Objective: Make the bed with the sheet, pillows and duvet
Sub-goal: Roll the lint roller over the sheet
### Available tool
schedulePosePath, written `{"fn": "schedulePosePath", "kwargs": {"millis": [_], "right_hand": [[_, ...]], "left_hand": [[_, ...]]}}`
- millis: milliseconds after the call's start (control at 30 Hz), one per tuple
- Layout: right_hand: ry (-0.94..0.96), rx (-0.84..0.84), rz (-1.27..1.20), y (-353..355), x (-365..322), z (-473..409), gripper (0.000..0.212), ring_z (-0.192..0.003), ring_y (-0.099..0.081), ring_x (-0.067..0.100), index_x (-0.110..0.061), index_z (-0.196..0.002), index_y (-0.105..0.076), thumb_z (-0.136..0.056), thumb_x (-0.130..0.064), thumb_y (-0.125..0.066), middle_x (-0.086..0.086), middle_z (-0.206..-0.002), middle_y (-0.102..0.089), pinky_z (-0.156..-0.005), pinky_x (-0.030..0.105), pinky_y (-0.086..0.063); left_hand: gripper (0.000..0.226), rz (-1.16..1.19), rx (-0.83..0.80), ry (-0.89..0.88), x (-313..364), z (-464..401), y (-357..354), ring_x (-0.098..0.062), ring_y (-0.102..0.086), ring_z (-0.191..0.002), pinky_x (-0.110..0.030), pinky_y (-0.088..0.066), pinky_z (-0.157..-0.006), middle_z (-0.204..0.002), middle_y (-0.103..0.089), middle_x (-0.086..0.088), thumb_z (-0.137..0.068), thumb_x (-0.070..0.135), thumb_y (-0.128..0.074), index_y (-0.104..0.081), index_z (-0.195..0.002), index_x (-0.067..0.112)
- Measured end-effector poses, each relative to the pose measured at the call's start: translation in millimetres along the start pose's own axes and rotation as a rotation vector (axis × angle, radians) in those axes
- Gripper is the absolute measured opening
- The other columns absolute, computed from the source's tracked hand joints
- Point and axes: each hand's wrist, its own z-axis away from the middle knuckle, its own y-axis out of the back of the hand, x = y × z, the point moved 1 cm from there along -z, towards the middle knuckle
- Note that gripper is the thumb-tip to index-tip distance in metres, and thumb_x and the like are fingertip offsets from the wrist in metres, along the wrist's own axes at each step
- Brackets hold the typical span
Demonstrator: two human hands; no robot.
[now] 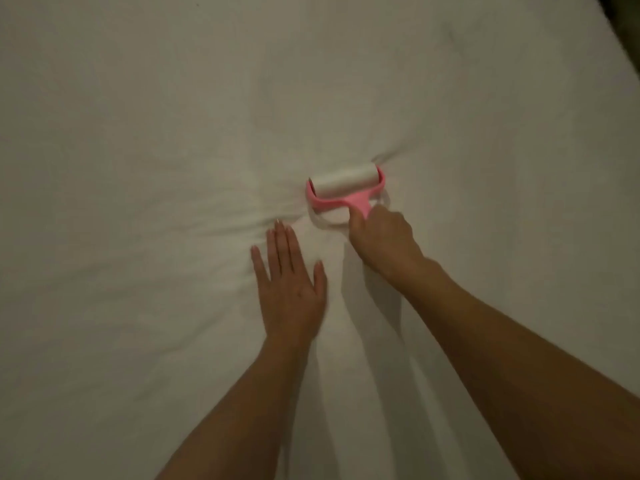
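A white sheet covers the bed and fills nearly the whole view. My right hand grips the handle of a pink lint roller whose white roll presses into the sheet at the centre. Wrinkles fan out from the roller to the left and right. My left hand lies flat on the sheet with straight fingers, just left of and below the roller. No pillows or duvet are in view.
The bed's right edge runs diagonally at the top right corner, with a dark area beyond it.
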Motion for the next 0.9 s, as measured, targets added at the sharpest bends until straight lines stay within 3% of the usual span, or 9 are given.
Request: {"fn": "schedulePosePath", "kwargs": {"millis": [233, 367, 533, 700, 733, 800, 900], "right_hand": [[0.054, 0.033, -0.032, 15, -68, -118, 0.045, -0.116, -0.052, 0.034, -0.004, -0.129, -0.049, -0.101, -0.036, -0.034, 0.018, -0.129, -0.054, -0.087, 0.032, -0.04], [0.045, 0.028, -0.015, 22, -64, -108, 0.043, -0.116, -0.054, 0.034, -0.005, -0.131, -0.048, -0.099, -0.033, -0.038, 0.018, -0.129, -0.055, -0.089, 0.034, -0.044], [0.019, -0.035, 0.023, 10, 17, -2, 0.048, -0.114, -0.054, 0.038, -0.003, -0.124, -0.051, -0.101, -0.041, -0.033, 0.023, -0.124, -0.056, -0.092, 0.036, -0.042], [-0.073, -0.021, 0.11, -5, 123, 154, 0.047, -0.102, -0.059, 0.04, -0.003, -0.114, -0.05, -0.1, -0.044, -0.033, 0.025, -0.107, -0.061, -0.082, 0.041, -0.045], [-0.058, 0.057, 0.151, -6, 144, 187, 0.044, -0.095, -0.062, 0.04, -0.003, -0.11, -0.051, -0.1, -0.043, -0.035, 0.024, -0.098, -0.063, -0.076, 0.041, -0.047], [-0.06, 0.098, 0.16, -9, 186, 254, 0.04, -0.061, -0.064, 0.036, -0.005, -0.092, -0.055, -0.096, -0.041, -0.039, 0.019, -0.067, -0.062, -0.05, 0.037, -0.048], [-0.102, 0.077, 0.099, -22, 254, 339, 0.037, -0.044, -0.058, 0.03, -0.012, -0.079, -0.053, -0.091, -0.045, -0.041, 0.009, -0.052, -0.057, -0.039, 0.029, -0.04]], "left_hand": [[0.065, 0.006, 0.041, -0.017, -1, -1, -8, -0.029, -0.018, -0.145, -0.052, -0.013, -0.117, -0.156, -0.02, -0.019, -0.096, 0.035, -0.029, -0.021, -0.148, -0.004], [0.064, 0.008, 0.04, -0.027, -4, 0, -7, -0.029, -0.023, -0.144, -0.049, -0.011, -0.118, -0.154, -0.024, -0.019, -0.096, 0.036, -0.031, -0.026, -0.146, -0.003], [0.064, 0.06, -0.065, -0.049, -7, 13, 11, -0.034, -0.032, -0.139, -0.043, -0.011, -0.116, -0.151, -0.031, -0.019, -0.094, 0.037, -0.028, -0.034, -0.143, -0.003], [0.059, -0.006, -0.133, -0.134, 4, 111, 24, -0.036, -0.039, -0.135, -0.045, -0.014, -0.112, -0.147, -0.039, -0.019, -0.091, 0.031, -0.03, -0.043, -0.138, -0.002], [0.059, -0.017, -0.149, -0.175, 10, 139, 26, -0.035, -0.04, -0.134, -0.045, -0.015, -0.111, -0.146, -0.04, -0.018, -0.089, 0.029, -0.031, -0.044, -0.137, -0.001], [0.059, -0.037, -0.172, -0.233, 23, 198, 26, -0.034, -0.041, -0.134, -0.046, -0.017, -0.111, -0.145, -0.042, -0.017, -0.086, 0.026, -0.032, -0.046, -0.137, 0.0], [0.058, -0.037, -0.19, -0.257, 48, 278, 21, -0.034, -0.04, -0.134, -0.044, -0.012, -0.113, -0.146, -0.041, -0.017, -0.087, 0.022, -0.03, -0.044, -0.138, -0.001]]}}
